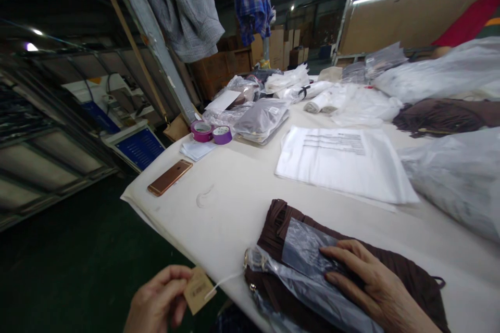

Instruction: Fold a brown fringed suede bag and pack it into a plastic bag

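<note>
Brown pleated fabric garment [283,229] in a clear plastic bag [304,255] lies at lower right of the frame on a white table [250,203], long axis diagonal toward the lower right corner, under the flat, open right hand [371,281], nearer than the left hand [158,299], which pinches a tan kraft-paper tag [199,290].

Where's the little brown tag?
Head view, bottom left: the brown paper tag is pinched in the left hand, just off the edge of the white table, its string reaching toward the brown garment.
</note>
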The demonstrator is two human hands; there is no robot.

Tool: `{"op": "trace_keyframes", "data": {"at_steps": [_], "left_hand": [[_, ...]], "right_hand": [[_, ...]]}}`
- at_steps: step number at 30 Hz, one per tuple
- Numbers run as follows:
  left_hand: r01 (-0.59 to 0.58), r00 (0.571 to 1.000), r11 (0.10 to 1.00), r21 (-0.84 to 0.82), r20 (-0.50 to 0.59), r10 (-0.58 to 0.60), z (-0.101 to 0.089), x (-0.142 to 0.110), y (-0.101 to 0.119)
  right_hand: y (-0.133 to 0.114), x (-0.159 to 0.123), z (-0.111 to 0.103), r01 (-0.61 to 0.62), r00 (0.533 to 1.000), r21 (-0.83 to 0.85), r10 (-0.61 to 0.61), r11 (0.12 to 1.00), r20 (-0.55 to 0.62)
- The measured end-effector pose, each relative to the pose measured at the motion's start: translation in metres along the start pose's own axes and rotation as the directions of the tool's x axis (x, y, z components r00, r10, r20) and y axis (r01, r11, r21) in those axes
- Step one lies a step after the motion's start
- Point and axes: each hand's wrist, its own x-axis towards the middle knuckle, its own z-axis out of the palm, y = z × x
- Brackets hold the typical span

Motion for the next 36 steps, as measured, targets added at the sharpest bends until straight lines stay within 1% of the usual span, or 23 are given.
{"op": "trace_keyframes", "data": {"at_steps": [2,3,5,6,7,8,9,10,11,12,13,14,15,17,18,19,21,23,26,27,31,33,36], "left_hand": [[-0.133,0.983,0.988,0.075,0.139,0.121,0.017,-0.009,0.034],[-0.166,0.960,0.980,0.107,0.243,0.136,0.027,-0.013,0.048],[-0.249,0.878,0.946,0.210,0.461,0.129,0.050,-0.016,0.068],[-0.350,0.821,0.897,0.270,0.550,0.155,0.062,-0.016,0.074],[-0.501,0.746,0.805,0.317,0.629,0.216,0.073,-0.015,0.078],[-0.672,0.644,0.657,0.341,0.707,0.293,0.085,-0.013,0.080],[-0.824,0.514,0.458,0.334,0.780,0.356,0.097,-0.011,0.081],[-0.924,0.372,0.236,0.300,0.849,0.376,0.109,-0.009,0.080],[-0.969,0.240,0.026,0.247,0.905,0.352,0.121,-0.008,0.079],[-0.973,0.140,-0.137,0.188,0.944,0.300,0.132,-0.006,0.078],[-0.960,0.080,-0.242,0.140,0.967,0.241,0.142,-0.005,0.076],[-0.951,0.046,-0.291,0.105,0.978,0.203,0.151,-0.004,0.073],[-0.954,0.018,-0.290,0.074,0.981,0.194,0.158,-0.003,0.071],[-0.985,-0.019,-0.169,0.022,0.972,0.235,0.166,0.001,0.065],[-0.996,-0.020,-0.085,0.005,0.958,0.285,0.166,0.003,0.063],[-1.000,-0.005,-0.009,-0.002,0.941,0.340,0.164,0.005,0.061],[-0.997,0.038,0.076,0.006,0.906,0.422,0.154,0.010,0.058],[-0.997,0.038,0.076,0.005,0.898,0.438,0.142,0.014,0.054],[-0.998,-0.017,0.045,-0.036,0.931,0.365,0.130,0.021,0.046],[-0.998,-0.021,0.055,-0.043,0.937,0.349,0.129,0.023,0.044],[-0.988,-0.012,0.141,-0.060,0.950,0.313,0.136,0.029,0.040],[-0.983,-0.039,0.160,-0.087,0.959,0.280,0.141,0.027,0.046],[-0.980,-0.109,0.134,-0.145,0.962,0.250,0.146,0.021,0.057]], "right_hand": [[0.000,0.001,0.000,0.011,1.000,-0.004,-0.011,1.000,-0.012],[0.001,0.001,0.000,0.016,1.000,-0.004,-0.016,1.000,-0.019],[0.001,0.001,0.001,0.020,0.999,-0.002,-0.020,1.000,-0.031],[0.002,0.001,0.001,0.021,0.999,0.000,-0.021,1.000,-0.032],[0.002,0.000,0.001,0.020,0.999,0.001,-0.020,1.000,-0.030],[0.001,0.000,0.001,0.018,0.999,0.003,-0.018,1.000,-0.027],[0.001,0.000,0.001,0.017,0.999,0.007,-0.017,1.000,-0.027],[0.000,0.000,0.001,0.018,0.999,0.011,-0.018,1.000,-0.027],[-0.001,0.000,0.001,0.019,1.000,0.018,-0.019,1.000,-0.024],[-0.001,0.001,0.001,0.021,1.000,0.025,-0.021,0.999,-0.018],[-0.002,0.001,0.001,0.022,1.000,0.032,-0.022,0.999,-0.009],[-0.002,0.001,0.001,0.023,1.000,0.039,-0.023,0.999,0.001],[-0.002,0.001,0.000,0.023,1.000,0.043,-0.023,0.999,0.008],[-0.002,0.000,0.001,0.021,1.000,0.048,-0.021,0.999,0.000],[-0.002,0.000,0.001,0.020,1.000,0.050,-0.019,0.999,-0.009],[-0.002,-0.001,0.001,0.019,1.000,0.052,-0.018,0.998,-0.017],[-0.003,-0.002,0.001,0.016,1.000,0.060,-0.015,0.998,-0.023],[-0.003,-0.002,0.000,0.014,1.000,0.068,-0.013,0.998,-0.018],[-0.004,-0.002,-0.001,0.013,1.000,0.074,-0.012,0.997,-0.019],[-0.005,-0.002,-0.002,0.013,1.000,0.072,-0.012,0.997,-0.019],[-0.004,-0.002,-0.002,0.024,0.999,0.063,-0.022,0.998,-0.024],[-0.003,-0.003,-0.001,0.030,0.999,0.066,-0.028,0.997,-0.025],[-0.003,-0.003,-0.001,0.028,1.000,0.085,-0.028,0.996,0.000]]}}
